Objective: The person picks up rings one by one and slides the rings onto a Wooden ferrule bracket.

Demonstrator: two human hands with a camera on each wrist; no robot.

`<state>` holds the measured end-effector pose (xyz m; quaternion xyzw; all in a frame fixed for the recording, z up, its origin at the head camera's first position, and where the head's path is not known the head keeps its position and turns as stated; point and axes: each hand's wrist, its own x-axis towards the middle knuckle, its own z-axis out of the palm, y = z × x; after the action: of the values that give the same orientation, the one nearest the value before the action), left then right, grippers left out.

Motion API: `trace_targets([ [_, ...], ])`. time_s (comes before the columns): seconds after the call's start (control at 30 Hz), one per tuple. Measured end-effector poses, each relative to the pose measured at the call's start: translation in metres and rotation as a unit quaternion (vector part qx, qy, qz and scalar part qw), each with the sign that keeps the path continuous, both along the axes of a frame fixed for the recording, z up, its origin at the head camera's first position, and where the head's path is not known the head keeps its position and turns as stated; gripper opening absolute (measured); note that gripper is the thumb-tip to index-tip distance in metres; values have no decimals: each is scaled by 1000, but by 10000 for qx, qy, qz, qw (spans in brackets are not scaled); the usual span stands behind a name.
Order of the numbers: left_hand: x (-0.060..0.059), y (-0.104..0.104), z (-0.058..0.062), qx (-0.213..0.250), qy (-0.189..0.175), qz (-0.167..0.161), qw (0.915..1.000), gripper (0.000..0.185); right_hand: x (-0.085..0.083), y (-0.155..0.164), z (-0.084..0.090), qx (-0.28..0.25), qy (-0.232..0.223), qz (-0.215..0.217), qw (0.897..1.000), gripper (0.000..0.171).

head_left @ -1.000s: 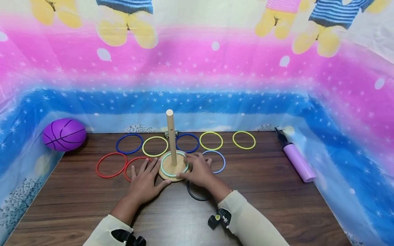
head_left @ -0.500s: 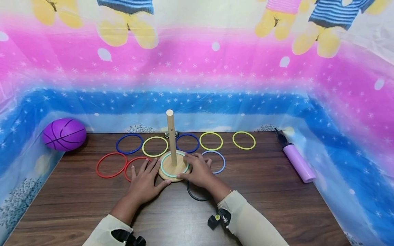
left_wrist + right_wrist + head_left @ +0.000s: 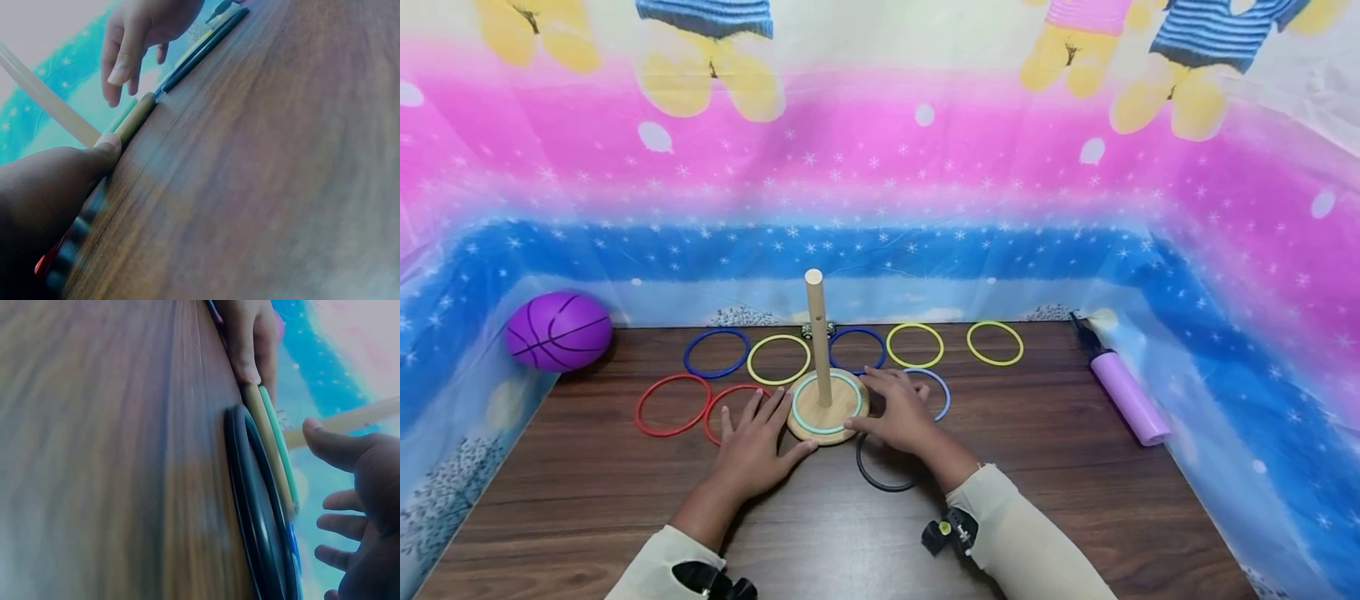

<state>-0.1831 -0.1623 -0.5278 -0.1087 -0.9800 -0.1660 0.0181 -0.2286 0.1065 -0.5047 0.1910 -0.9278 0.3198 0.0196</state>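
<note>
Base (image 3: 827,410) of the peg (image 3: 817,333) stood mid-table (image 3: 1060,483), a teal ring (image 3: 850,385) on it. We laid our left hand (image 3: 757,446) flat, thumb against the base edge. Our right hand (image 3: 898,413) hovered beside it, fingers spread, holding nothing, above a black ring (image 3: 872,479).

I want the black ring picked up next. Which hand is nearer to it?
Right. The right hand lies over the black ring at its far edge; the left hand rests flat across the wooden base, well left of it.
</note>
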Motion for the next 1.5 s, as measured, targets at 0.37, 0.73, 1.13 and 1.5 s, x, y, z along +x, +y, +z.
trace_targets([
  [0.37, 1, 0, -2, 67, 39, 17, 10000, 98, -2, 31, 0, -171, 78, -203, 9996, 77],
  [0.73, 1, 1, -1, 83, 83, -2, 9999, 97, -5, 69, -9, -355, 139, -484, 9981, 72],
  [1.13, 0, 0, -2, 74, 130, 10, 9999, 98, -12, 103, -13, -339, -188, -524, 9979, 74],
  [1.5, 0, 0, -2, 87, 59, 12, 9999, 99, -21, 119, -18, -271, -426, -270, 9984, 75],
])
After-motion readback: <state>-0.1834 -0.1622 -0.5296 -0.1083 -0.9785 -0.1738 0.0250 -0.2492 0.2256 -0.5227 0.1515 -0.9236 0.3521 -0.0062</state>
